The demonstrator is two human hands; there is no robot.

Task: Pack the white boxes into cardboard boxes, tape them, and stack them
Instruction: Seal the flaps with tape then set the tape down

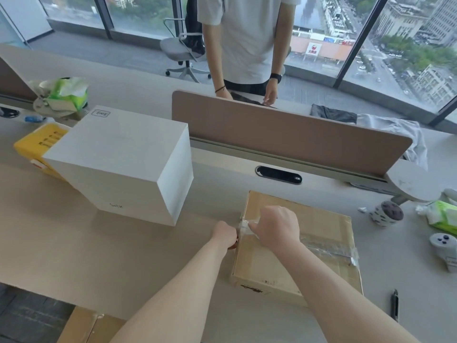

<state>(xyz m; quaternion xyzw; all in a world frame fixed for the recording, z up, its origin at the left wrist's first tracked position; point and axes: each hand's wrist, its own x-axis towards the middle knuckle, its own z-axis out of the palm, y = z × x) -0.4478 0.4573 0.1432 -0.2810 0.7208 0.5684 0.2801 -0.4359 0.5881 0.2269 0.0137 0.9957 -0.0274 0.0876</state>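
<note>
A closed cardboard box lies on the desk in front of me, with a strip of clear tape running across its top to the right edge. My right hand rests on the box's left top edge and pinches the tape there. My left hand sits against the box's left side with fingers curled around something small and reddish, mostly hidden, likely a tape roll. A large white box stands on the desk to the left, apart from both hands.
A person stands behind the desk divider. A yellow box sits behind the white box. A mug, a controller, green wipes and a pen lie right. Another cardboard box is below the desk edge.
</note>
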